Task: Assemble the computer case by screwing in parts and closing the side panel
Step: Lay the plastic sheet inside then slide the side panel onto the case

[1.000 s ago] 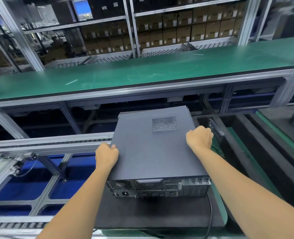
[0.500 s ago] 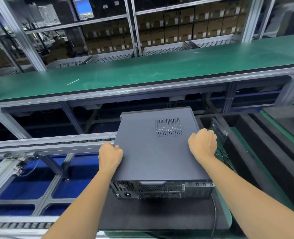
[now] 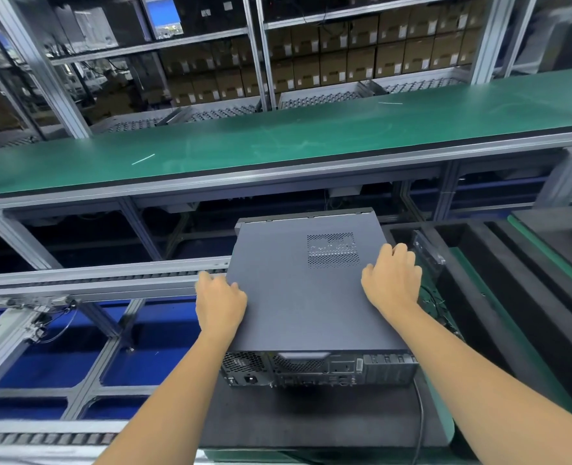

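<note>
My left hand (image 3: 220, 302) curls its grip over the left edge of the flat dark-grey metal computer case (image 3: 306, 297), and my right hand (image 3: 392, 280) curls over its right edge. The case lies on a black foam pad (image 3: 311, 421) on the surface, rear ports facing me.

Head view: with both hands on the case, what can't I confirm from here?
- Inside of the computer case: hidden by the side panel on top.
- Panel screws: too small on the rear ports.
- Left hand grip: fingertips curl over the case's left edge, out of sight.
- Right hand fingertips: hidden past the right edge.
- Front face: turned away.
</note>
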